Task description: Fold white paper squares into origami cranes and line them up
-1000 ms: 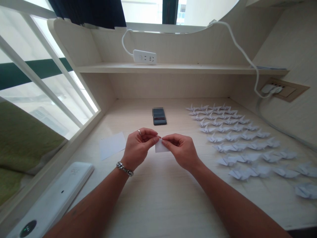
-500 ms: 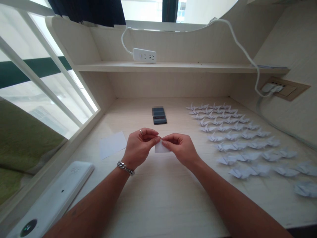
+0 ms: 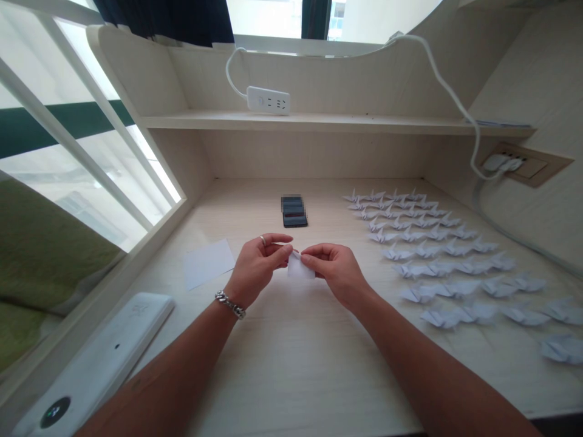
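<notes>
Both hands meet over the middle of the pale wooden desk (image 3: 291, 352). My left hand (image 3: 255, 267), with a ring and a chain bracelet, pinches the left edge of a small folded white paper (image 3: 299, 267). My right hand (image 3: 334, 269) pinches the same paper from the right, fingers closed on its upper edge. The paper is held just above the desk. A flat white sheet (image 3: 207, 262) lies to the left of my left hand.
Several rows of folded white paper cranes (image 3: 437, 255) cover the desk's right side. A dark phone (image 3: 294, 213) lies behind the hands. A white flat device (image 3: 98, 358) sits at front left. A power strip (image 3: 268, 101) rests on the shelf, its cable running to a wall socket (image 3: 505, 162).
The hands have shifted slightly together and the small paper has tilted between the fingertips; nothing else on the desk has moved.
</notes>
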`<state>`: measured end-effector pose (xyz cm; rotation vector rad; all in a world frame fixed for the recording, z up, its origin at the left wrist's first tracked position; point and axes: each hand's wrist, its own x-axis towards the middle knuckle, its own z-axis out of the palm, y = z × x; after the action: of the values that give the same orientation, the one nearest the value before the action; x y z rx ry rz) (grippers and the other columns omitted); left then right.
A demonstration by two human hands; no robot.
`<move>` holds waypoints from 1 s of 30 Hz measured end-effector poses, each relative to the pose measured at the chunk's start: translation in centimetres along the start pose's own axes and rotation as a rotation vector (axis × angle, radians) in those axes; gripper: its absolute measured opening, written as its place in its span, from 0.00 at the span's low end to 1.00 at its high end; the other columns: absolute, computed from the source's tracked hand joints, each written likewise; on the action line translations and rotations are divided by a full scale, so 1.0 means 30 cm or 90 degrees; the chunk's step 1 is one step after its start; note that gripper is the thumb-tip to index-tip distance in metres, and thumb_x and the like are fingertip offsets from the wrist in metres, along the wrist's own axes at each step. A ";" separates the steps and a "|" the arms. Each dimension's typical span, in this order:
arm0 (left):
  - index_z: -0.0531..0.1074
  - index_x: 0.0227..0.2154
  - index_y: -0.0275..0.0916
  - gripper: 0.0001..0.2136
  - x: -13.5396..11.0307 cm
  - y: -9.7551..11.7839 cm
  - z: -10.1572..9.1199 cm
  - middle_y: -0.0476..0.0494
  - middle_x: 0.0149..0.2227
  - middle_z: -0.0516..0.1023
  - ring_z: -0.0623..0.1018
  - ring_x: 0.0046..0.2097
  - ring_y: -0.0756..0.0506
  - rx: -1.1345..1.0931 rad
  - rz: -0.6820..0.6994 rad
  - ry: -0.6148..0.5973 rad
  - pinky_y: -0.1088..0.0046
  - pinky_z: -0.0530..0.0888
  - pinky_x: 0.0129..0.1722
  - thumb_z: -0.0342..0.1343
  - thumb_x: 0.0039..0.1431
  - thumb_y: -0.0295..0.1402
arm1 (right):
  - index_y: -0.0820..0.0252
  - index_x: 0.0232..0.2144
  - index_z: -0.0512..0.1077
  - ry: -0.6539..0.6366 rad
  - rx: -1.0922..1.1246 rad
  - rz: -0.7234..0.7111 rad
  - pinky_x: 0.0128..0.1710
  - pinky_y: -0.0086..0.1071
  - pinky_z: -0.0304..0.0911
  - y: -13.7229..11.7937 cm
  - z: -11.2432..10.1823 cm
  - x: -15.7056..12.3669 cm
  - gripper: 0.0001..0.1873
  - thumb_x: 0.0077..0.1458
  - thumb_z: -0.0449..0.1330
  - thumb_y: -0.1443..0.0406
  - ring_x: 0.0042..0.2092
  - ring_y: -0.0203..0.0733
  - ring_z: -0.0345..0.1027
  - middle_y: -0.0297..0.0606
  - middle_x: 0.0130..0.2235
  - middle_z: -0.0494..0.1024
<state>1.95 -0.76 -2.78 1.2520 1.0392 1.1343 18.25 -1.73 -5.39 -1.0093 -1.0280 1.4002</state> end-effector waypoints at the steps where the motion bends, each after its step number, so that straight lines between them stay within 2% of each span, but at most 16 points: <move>1: 0.75 0.38 0.33 0.16 0.000 -0.002 0.002 0.42 0.29 0.81 0.77 0.30 0.49 0.016 0.002 0.002 0.73 0.74 0.33 0.66 0.47 0.35 | 0.63 0.27 0.78 -0.002 -0.004 -0.005 0.28 0.32 0.63 0.001 0.000 0.001 0.13 0.37 0.72 0.62 0.28 0.37 0.69 0.37 0.27 0.79; 7: 0.76 0.31 0.33 0.13 -0.004 -0.001 0.015 0.46 0.25 0.79 0.76 0.27 0.51 0.064 0.015 0.028 0.77 0.71 0.27 0.69 0.41 0.32 | 0.63 0.27 0.78 -0.010 -0.042 -0.015 0.26 0.29 0.60 0.000 0.006 -0.004 0.12 0.38 0.71 0.62 0.27 0.35 0.67 0.36 0.25 0.78; 13: 0.75 0.29 0.34 0.12 -0.001 -0.017 0.018 0.47 0.25 0.78 0.77 0.29 0.50 0.041 0.042 0.038 0.76 0.73 0.30 0.68 0.41 0.30 | 0.64 0.26 0.77 -0.016 -0.044 -0.016 0.28 0.30 0.61 -0.006 0.010 -0.009 0.12 0.36 0.71 0.63 0.27 0.35 0.67 0.36 0.25 0.78; 16: 0.75 0.29 0.35 0.10 0.002 -0.026 0.015 0.46 0.26 0.79 0.77 0.29 0.49 0.066 0.059 0.035 0.75 0.73 0.30 0.67 0.42 0.29 | 0.64 0.25 0.76 -0.011 -0.035 0.016 0.28 0.30 0.62 -0.012 0.013 -0.011 0.13 0.36 0.71 0.62 0.27 0.36 0.67 0.36 0.25 0.77; 21: 0.75 0.32 0.34 0.10 0.001 -0.021 0.006 0.44 0.27 0.80 0.78 0.31 0.48 0.084 0.051 0.021 0.73 0.73 0.32 0.65 0.45 0.30 | 0.65 0.25 0.75 -0.031 -0.080 0.035 0.28 0.33 0.64 -0.011 0.011 -0.009 0.15 0.40 0.69 0.58 0.27 0.37 0.67 0.36 0.25 0.76; 27: 0.73 0.39 0.33 0.14 -0.001 -0.003 0.008 0.42 0.30 0.81 0.78 0.31 0.48 -0.045 -0.005 0.000 0.71 0.74 0.34 0.62 0.50 0.33 | 0.64 0.26 0.75 -0.013 -0.093 -0.009 0.28 0.32 0.64 -0.002 0.007 -0.006 0.15 0.42 0.68 0.57 0.27 0.37 0.67 0.37 0.25 0.76; 30: 0.73 0.39 0.33 0.16 -0.002 -0.002 0.011 0.43 0.28 0.80 0.77 0.30 0.49 0.004 0.006 0.009 0.73 0.73 0.31 0.65 0.47 0.34 | 0.64 0.26 0.75 -0.014 -0.100 -0.026 0.28 0.32 0.63 -0.002 0.008 -0.006 0.15 0.42 0.68 0.57 0.27 0.37 0.66 0.36 0.25 0.76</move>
<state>2.29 -0.87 -2.82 1.2568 1.0494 1.1488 18.04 -1.93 -5.26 -1.0829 -1.1833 1.3156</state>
